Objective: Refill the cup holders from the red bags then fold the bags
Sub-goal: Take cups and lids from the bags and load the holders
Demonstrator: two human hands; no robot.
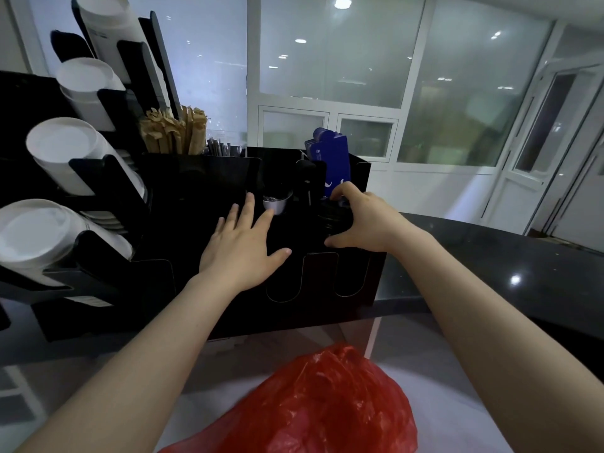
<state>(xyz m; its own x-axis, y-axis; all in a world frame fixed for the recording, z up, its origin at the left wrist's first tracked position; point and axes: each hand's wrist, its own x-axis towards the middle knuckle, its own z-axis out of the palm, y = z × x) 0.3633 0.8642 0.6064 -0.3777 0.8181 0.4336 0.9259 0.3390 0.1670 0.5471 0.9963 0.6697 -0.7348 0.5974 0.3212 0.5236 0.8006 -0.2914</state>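
Note:
A black countertop organizer [228, 315] has several open-top compartments. My left hand [243, 246] hovers flat over its middle, fingers spread, holding nothing. My right hand [366, 220] curls around a dark ridged stack [331, 217], apparently black lids, in the right-hand compartment. Just beyond my left fingertips a small white cup [276, 204] sits in a slot. At the left, a black tilted rack [108, 243] holds several stacks of white cups [36, 233]. One crumpled red plastic bag [313, 407] lies on the light surface nearest me, below both arms.
Wooden stirrers [176, 132] and dark straws [222, 147] stand in the organizer's rear slots, with blue paper sleeves [328, 158] at the back right. A dark stone counter [490, 266] stretches to the right. Glass partitions and a door lie beyond.

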